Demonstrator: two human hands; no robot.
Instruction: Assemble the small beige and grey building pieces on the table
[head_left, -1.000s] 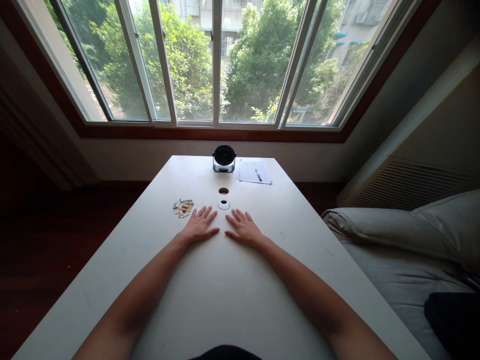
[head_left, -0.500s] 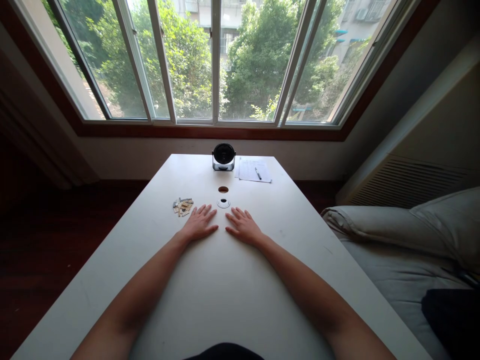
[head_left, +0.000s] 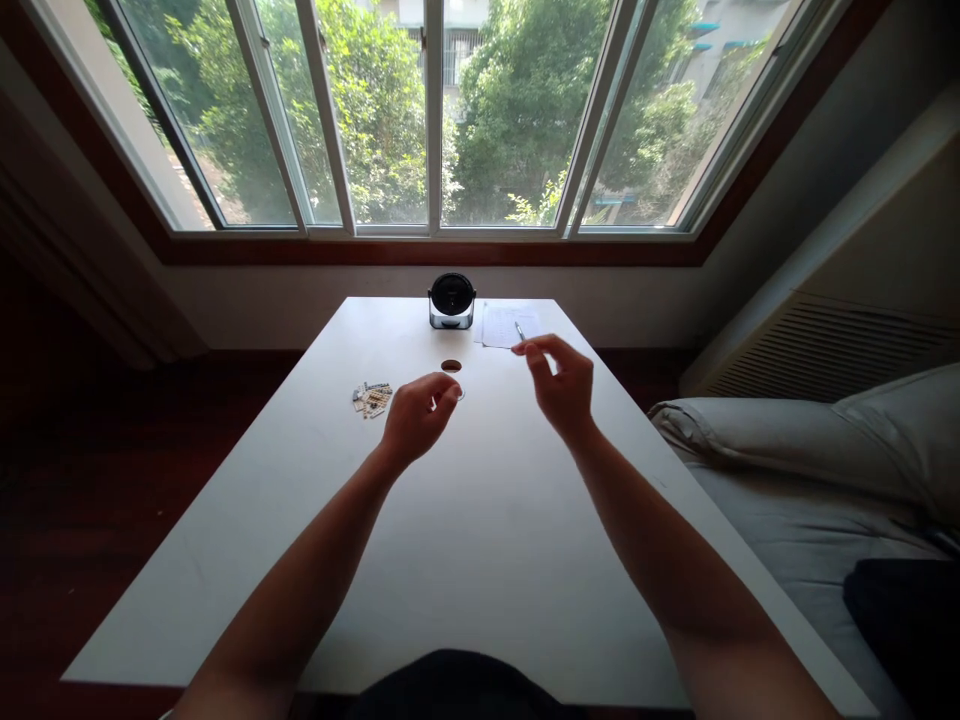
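My left hand [head_left: 418, 418] is lifted above the white table [head_left: 480, 560], its fingers curled together and nothing visible in them. Its fingertips cover part of a white ring with a dark centre [head_left: 457, 393]. Just beyond lies a small round brown hole [head_left: 451, 366]. My right hand [head_left: 559, 385] is also raised, with thumb and fingers curved and apart. Its fingertips appear just in front of a pen [head_left: 519, 332] lying on a sheet of paper [head_left: 501, 325]. Left of my left hand lies a small heap of printed strips [head_left: 371, 400].
A small round black desk fan [head_left: 452, 300] stands at the table's far edge, below a wide window. A grey pillow and bedding [head_left: 810, 450] lie to the right of the table, and dark floor shows to the left.
Both hands have risen off the table and moved forward, the right one further and outward. My left hand now covers part of the white ring. The view has tilted slightly upward.
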